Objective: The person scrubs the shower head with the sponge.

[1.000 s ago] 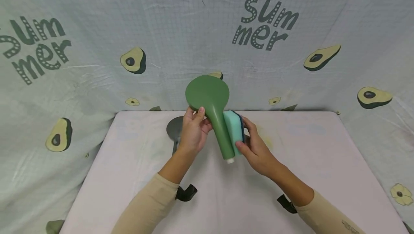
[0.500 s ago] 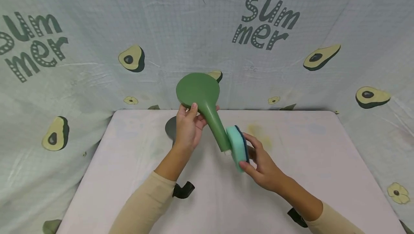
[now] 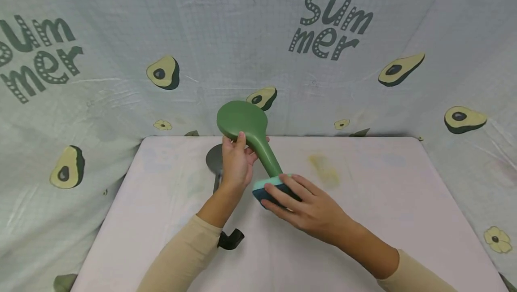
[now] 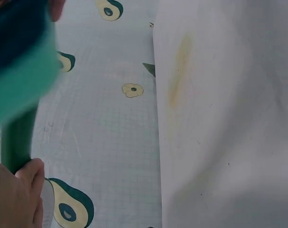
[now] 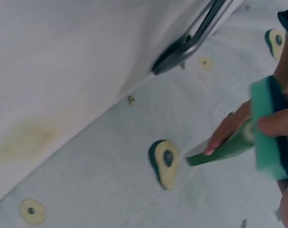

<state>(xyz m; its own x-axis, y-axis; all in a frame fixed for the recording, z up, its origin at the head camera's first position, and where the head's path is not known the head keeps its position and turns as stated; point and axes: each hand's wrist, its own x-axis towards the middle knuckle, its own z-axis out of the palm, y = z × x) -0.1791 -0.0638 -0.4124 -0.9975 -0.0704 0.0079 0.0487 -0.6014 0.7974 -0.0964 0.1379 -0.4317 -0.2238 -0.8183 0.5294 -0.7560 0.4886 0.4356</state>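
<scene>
A green shower head is held up above the far part of the table, its round head up to the left and its handle slanting down to the right. My left hand grips it at the neck, thumb in front and fingers partly hidden behind. My right hand holds a sponge, light turquoise with a dark blue layer, against the lower end of the handle and hides that end. In the left wrist view the sponge is blurred; the right wrist view shows the sponge in front of the handle's end.
Behind my left forearm lies a dark grey round-headed thing with a shiny handle. The white table has a yellowish stain and ends against a hanging printed cloth.
The sponge has slid down from beside the handle to its lower end and turned from upright to nearly level, blue layer towards me. The shower head has shifted a little left.
</scene>
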